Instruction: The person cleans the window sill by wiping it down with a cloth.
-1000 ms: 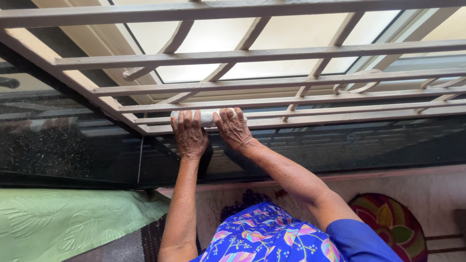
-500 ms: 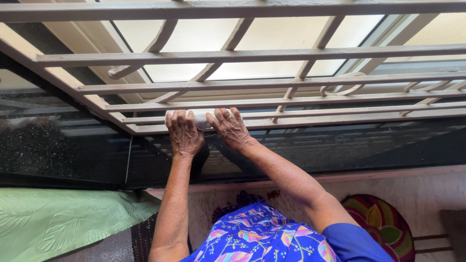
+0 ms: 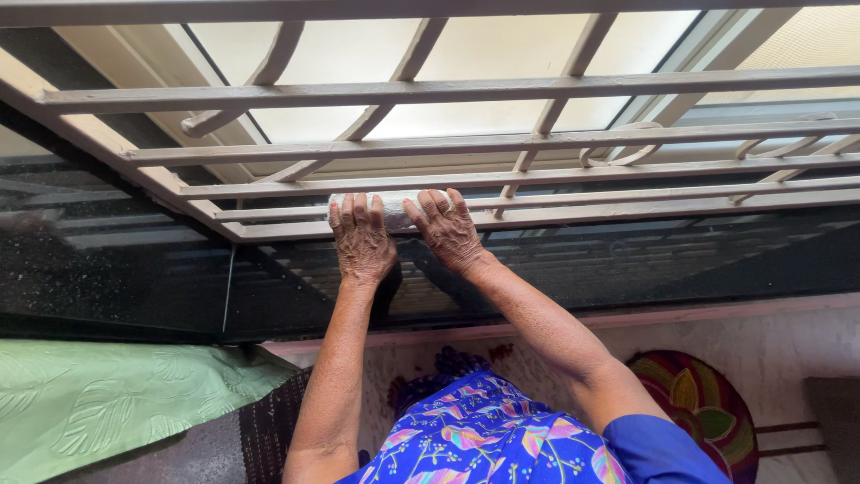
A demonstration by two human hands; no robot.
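Both your hands, left [image 3: 361,240] and right [image 3: 445,231], grip the cloth [image 3: 394,207], whose long axis runs along the grille bar [image 3: 627,213].

No packages, labels, signs or screens show anywhere around the two hands.
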